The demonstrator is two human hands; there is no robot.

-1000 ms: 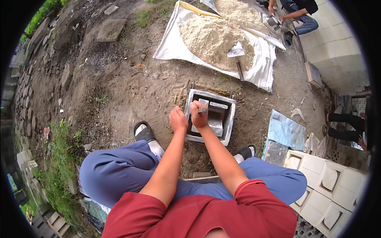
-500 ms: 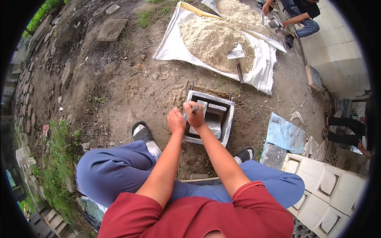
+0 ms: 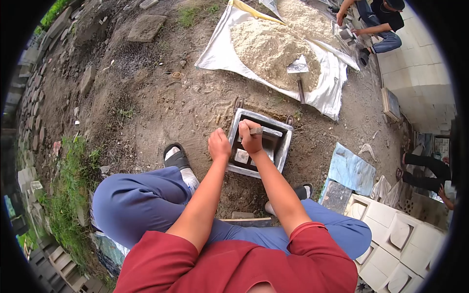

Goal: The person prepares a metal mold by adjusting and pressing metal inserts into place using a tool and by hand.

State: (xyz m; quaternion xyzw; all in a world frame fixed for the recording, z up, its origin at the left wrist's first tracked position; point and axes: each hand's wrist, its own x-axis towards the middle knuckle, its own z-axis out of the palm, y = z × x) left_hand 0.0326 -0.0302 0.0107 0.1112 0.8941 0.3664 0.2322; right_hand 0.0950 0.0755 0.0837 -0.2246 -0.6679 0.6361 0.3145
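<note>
A square metal mould (image 3: 285,149) with grey block-shaped inserts stands on the dirt between my feet. Over its inside, my right hand (image 3: 250,138) is closed round a short tool (image 3: 256,131); only a brownish-grey end shows, so its kind is unclear. My left hand (image 3: 219,144) is curled at the mould's left rim, and what its fingers hold, if anything, is hidden. A pale block-shaped insert (image 3: 242,156) shows below my right hand.
Beyond the mould, a white sheet (image 3: 215,56) carries a sandy heap (image 3: 266,41) with a trowel (image 3: 299,66) on it. A co-worker (image 3: 386,19) crouches at upper right. Pale blocks (image 3: 386,219) and a blue sheet (image 3: 351,169) lie right. Another person's legs (image 3: 427,171) show.
My right hand has shifted right over the mould, away from my left hand, and the tool end now points right. The whole view has shifted slightly.
</note>
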